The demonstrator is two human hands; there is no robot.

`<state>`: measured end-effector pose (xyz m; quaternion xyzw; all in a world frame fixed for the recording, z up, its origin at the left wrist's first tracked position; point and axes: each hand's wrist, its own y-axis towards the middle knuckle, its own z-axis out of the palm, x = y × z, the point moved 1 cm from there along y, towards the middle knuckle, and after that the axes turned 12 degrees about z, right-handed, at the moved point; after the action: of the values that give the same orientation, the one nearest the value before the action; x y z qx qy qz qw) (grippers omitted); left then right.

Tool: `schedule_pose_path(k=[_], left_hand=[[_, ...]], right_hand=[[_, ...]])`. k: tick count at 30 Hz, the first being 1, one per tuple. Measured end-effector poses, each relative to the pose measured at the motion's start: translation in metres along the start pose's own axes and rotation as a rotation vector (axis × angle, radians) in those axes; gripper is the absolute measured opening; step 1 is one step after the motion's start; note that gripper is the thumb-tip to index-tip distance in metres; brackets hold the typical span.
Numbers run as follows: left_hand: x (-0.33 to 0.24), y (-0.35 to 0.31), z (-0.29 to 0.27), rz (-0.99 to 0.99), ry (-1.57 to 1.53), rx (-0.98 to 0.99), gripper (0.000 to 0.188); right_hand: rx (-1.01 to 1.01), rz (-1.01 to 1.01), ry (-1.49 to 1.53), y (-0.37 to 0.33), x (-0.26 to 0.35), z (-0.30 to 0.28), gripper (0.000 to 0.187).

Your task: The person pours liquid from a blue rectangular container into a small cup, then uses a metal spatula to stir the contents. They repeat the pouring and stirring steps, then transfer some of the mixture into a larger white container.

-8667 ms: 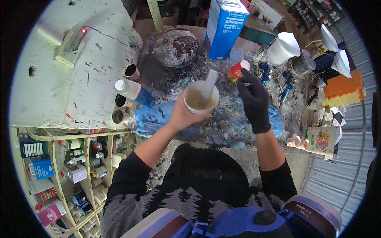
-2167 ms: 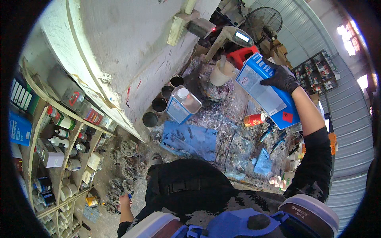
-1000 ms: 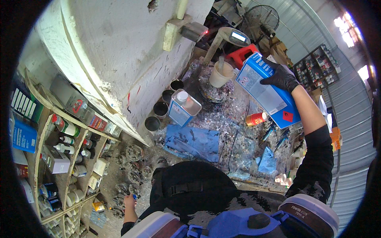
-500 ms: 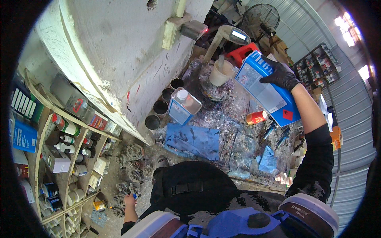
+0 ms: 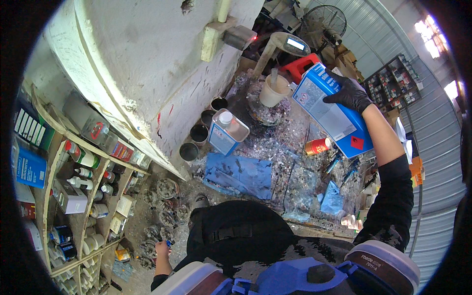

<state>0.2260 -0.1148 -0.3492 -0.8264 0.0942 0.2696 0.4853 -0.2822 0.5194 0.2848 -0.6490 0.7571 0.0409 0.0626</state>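
Note:
My right hand (image 5: 350, 96), in a black glove, grips a large blue rectangular metal can (image 5: 339, 120), holding it tilted above the bench. The can's upper left end points toward a white plastic cup (image 5: 274, 91) with a stir stick in it. That cup stands on a paint-caked scale (image 5: 268, 113), whose lit display (image 5: 295, 44) sits on an arm behind. Down at my left side, my bare left hand (image 5: 162, 249) is closed around a small blue piece, perhaps a cap; it is too small to name surely. No stream of liquid can be made out.
On the splattered bench (image 5: 290, 157) are a square tin with a white cap (image 5: 229, 129), several dark-lined cups (image 5: 198, 133), a red-gold can (image 5: 317, 146) and a blue sheet (image 5: 238, 174). Shelves of bottles (image 5: 81, 182) stand left, beside a white wall (image 5: 147, 64). A fan (image 5: 324, 24) stands behind.

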Motion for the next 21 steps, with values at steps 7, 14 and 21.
schedule_pose_path(k=[7,14,21], left_hand=[[-0.001,0.004,-0.001,-0.032,-0.094,0.047,0.034],[0.007,0.008,-0.002,-0.021,-0.043,0.022,0.033],[0.015,0.015,-0.005,-0.068,-0.177,0.108,0.032]], right_hand=[[0.067,0.054,0.105,0.000,-0.001,0.002,0.109],[0.070,0.068,0.155,-0.001,0.002,0.005,0.109],[0.062,0.042,0.110,0.009,0.001,0.007,0.110]])
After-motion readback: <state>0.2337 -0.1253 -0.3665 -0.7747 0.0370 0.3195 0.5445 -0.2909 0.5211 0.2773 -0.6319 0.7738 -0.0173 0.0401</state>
